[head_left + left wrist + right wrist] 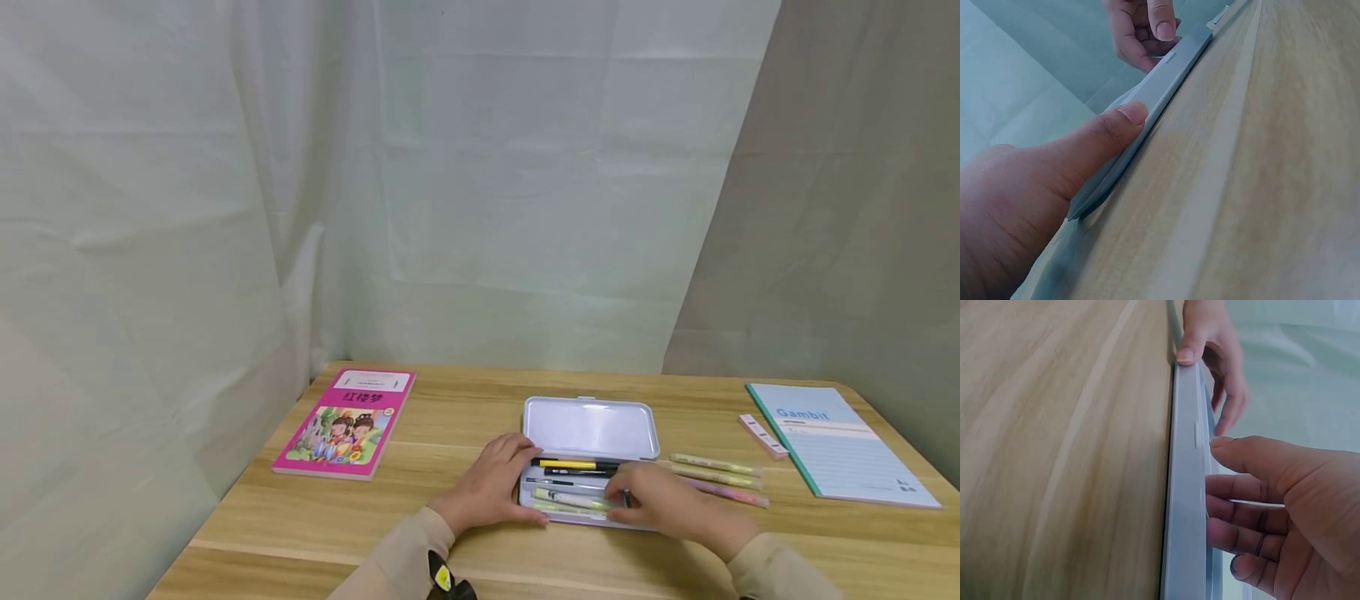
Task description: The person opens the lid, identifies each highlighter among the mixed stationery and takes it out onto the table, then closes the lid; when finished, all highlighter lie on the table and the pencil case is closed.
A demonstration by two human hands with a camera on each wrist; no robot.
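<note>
A pale metal pencil case (592, 427) lies with its lid tipped back on the wooden table. In its tray are a yellow-and-black pen (573, 464), dark and clear pens, and a white patterned pen (570, 499) by the front wall. My left hand (491, 483) grips the case's left end, thumb (1132, 114) on the front wall and fingers near the hinge. My right hand (660, 500) reaches over the tray's right half, thumb and fingers apart around the patterned pen's end. In the right wrist view its fingertips (1216, 531) dip behind the rim, partly hidden.
Several pastel pens (720, 479) lie right of the case, partly behind my right hand. A small pink-and-white box (763, 436) sits beside a light blue notebook (855, 450) at the right. A pink book (345, 425) lies at the left. Pale curtains (495, 183) hang behind the table.
</note>
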